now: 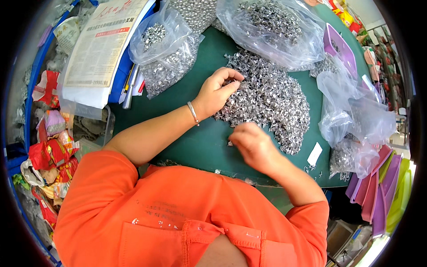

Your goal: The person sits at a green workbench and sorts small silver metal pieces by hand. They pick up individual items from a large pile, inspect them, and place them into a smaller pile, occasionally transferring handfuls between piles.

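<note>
A large heap of small silvery metal pieces [271, 102] is spread over the green tabletop [187, 147]. My left hand [215, 92] is at the heap's left edge, thumb and forefinger brought together; whatever lies between their tips is too small to make out. Nearer to me, just off the front of the heap, my right hand [252, 144] is closed and slightly blurred. At its fingertips shows a tiny shiny metal piece [230, 143].
Clear plastic bags [171, 62] of metal parts stand behind the heap and at right. A newspaper [100, 44] lies at far left, a pen [130, 86] beside it. A white slip [314, 154] sits right of the heap. Purple bin [340, 49] stands back right.
</note>
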A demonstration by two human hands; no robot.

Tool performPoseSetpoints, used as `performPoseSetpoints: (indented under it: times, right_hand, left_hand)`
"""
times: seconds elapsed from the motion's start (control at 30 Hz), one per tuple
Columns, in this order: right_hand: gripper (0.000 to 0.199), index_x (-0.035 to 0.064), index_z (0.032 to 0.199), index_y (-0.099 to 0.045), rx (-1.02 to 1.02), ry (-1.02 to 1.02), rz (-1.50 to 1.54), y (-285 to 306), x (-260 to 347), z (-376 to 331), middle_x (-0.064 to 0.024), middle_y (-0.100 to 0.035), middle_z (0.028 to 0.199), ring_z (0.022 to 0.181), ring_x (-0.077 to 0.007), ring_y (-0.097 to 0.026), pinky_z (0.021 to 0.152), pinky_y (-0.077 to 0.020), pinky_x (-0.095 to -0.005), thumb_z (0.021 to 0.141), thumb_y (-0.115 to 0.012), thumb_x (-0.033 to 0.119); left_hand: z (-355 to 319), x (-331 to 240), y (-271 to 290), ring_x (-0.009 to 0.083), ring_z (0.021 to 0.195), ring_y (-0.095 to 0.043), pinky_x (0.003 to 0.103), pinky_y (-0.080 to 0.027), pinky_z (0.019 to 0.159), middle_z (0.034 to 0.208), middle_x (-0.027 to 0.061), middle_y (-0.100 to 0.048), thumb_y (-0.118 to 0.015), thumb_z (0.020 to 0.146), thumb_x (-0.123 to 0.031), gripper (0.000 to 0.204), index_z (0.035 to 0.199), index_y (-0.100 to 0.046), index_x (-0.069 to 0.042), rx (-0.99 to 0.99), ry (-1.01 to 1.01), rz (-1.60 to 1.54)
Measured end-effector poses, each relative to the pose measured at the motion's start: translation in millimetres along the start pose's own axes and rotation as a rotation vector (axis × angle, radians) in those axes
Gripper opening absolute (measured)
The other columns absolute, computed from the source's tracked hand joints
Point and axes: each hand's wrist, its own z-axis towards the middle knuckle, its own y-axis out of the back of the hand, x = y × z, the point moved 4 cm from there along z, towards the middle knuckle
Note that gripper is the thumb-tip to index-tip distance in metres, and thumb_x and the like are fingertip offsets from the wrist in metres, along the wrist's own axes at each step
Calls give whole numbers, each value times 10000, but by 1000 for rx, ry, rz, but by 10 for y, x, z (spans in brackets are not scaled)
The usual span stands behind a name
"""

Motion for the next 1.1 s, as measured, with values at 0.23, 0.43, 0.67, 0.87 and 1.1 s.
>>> performPoseSetpoints:
  times: [0.23, 0.43, 0.67, 0.87, 1.1]
  right_hand:
    - [154, 16, 947, -706, -486, 92, -301, 1135, -191, 837, -116, -704, 945, 813, -247, -680, 725, -544, -333, 809, -714, -53]
    - [113, 14, 948, -700, -640, 264, -581, 1418, -671, 1226, -140, -696, 968, 901, -359, -658, 810, -535, -425, 838, -719, 28]
    - [320, 11, 1080, -670, -62, 254, -281, -210, -4, 56, -123, -667, 1123, 1033, -323, -659, 848, -543, -428, 761, -647, 27]
    - [321, 5, 1065, -679, -285, -82, -243, -126, -154, -487, -133, -675, 1139, 1045, -348, -633, 926, -513, -434, 759, -617, -67]
    - [193, 0, 1053, -683, -526, -277, -130, -229, -53, -762, -149, -687, 1063, 996, -322, -646, 875, -519, -379, 893, -616, -83]
  left_hand:
    - [-73, -142, 140, 106, 1056, -592, 267, -461, 951, 1190, 42, -643, -561, 983, -33, 214, 1187, -620, 0, -128, -52, 52]
    - [-330, -421, 277, 148, 776, -541, 285, -482, 737, 958, 50, -590, -712, 881, -92, 173, 1042, -676, -40, -126, -208, 606]
    - [-962, -403, 98, 275, 938, -626, 353, -516, 783, 1008, 102, -618, -791, 766, -90, 279, 1000, -650, -31, 283, -220, 760]
    - [-1073, -520, 124, 272, 942, -659, 339, -537, 813, 1052, 119, -651, -678, 851, 25, 213, 1060, -666, -13, 248, -44, 629]
    - [-1236, -503, 62, 235, 900, -687, 318, -543, 796, 1011, 121, -675, -588, 925, 34, 158, 1055, -671, -2, 212, -43, 600]
